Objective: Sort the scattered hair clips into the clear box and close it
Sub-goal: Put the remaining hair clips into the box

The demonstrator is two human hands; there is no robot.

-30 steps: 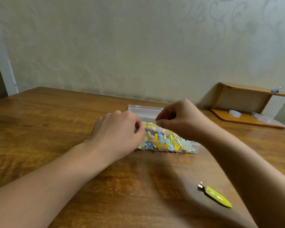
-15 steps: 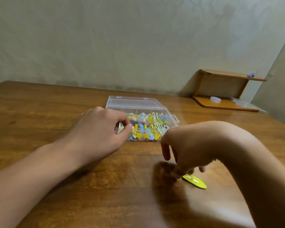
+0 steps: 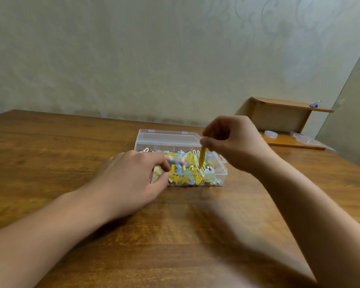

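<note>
The clear box [image 3: 221, 175] stands open in the middle of the wooden table, its lid [image 3: 166, 136] folded back behind it. Several yellow, blue and pink hair clips fill it. My right hand [image 3: 233, 142] hovers over the box's right half and pinches a long yellow-green hair clip [image 3: 202, 157] that hangs point-down into the box. My left hand [image 3: 133, 177] rests on the table against the box's front left corner, thumb and fingers touching its wall and hiding that corner.
The wooden table [image 3: 50, 154] stretches wide to the left and toward me. A small wooden shelf [image 3: 287, 121] sits at the back right against the wall, with a blue clip [image 3: 314, 104] on top and small clear items on its base.
My right hand picked the yellow-green clip off the table at the front right and lifted it over the box. My left hand stayed at the box's left corner.
</note>
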